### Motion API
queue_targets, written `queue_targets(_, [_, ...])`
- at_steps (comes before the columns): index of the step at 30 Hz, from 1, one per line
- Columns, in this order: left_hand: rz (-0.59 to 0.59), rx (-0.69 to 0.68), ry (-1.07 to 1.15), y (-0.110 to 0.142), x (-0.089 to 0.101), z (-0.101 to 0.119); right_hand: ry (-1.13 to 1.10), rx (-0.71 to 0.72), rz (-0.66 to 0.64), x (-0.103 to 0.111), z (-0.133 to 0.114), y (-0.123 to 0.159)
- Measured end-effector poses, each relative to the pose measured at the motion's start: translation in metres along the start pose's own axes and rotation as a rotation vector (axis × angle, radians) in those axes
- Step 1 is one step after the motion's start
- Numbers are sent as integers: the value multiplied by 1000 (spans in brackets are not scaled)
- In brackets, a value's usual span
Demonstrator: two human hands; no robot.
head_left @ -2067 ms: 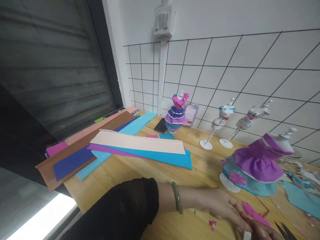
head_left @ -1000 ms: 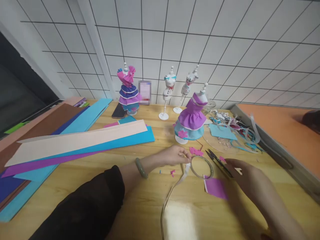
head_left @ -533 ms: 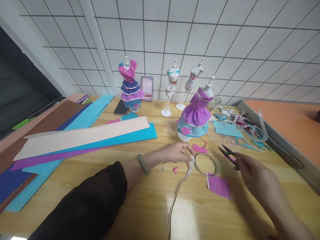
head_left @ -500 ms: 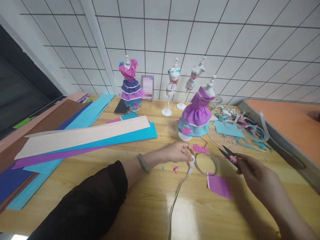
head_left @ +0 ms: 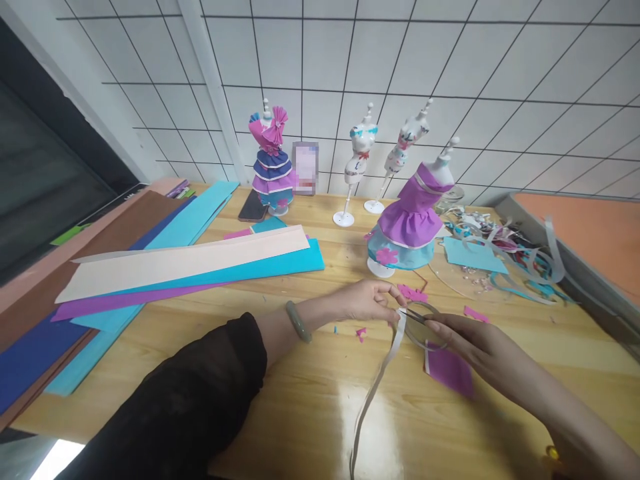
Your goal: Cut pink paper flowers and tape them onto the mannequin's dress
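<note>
My left hand [head_left: 367, 301] pinches the upper end of a narrow white tape strip [head_left: 389, 359], which hangs down toward the table's front edge. In my right hand [head_left: 477, 343] is a pair of small dark scissors [head_left: 416, 316], blades pointing left with their tips at the strip, right by my left fingertips. Behind the scissors is a thin ring-shaped tape roll [head_left: 418, 344], partly hidden by my right hand. Under it lies a purple paper square [head_left: 450, 372] with a white edge. Pink paper cutouts [head_left: 412, 293] rest just beyond my hands.
A mannequin in a purple and blue dress [head_left: 413, 207] stands beyond my hands. Behind are two bare mannequins [head_left: 361, 157] and a ruffled-dress one [head_left: 273, 167]. Folded coloured paper strips [head_left: 200, 260] cover the left. Ribbons and trimmings [head_left: 525, 260] lie beside an orange-lined tray [head_left: 590, 233].
The view has swung right from the paper strips. My right hand has picked up the scissors and brought them left to the tape strip. My left hand keeps its pinch on the strip.
</note>
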State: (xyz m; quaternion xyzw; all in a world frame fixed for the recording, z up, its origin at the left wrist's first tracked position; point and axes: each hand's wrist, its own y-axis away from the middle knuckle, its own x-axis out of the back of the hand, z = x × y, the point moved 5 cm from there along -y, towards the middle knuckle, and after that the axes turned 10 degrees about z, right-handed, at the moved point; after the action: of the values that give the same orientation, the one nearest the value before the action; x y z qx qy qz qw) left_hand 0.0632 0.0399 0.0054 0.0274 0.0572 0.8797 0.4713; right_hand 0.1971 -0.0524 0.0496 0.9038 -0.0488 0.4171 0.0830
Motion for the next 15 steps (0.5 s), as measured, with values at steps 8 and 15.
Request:
queue_targets(8, [-55,-57,-1,1,2,4,-21,-8,-80,-3,-10,-4])
queue_targets(15, [-65,-33,33,1,2,2,-9,-51,-83,-1,-12,-4])
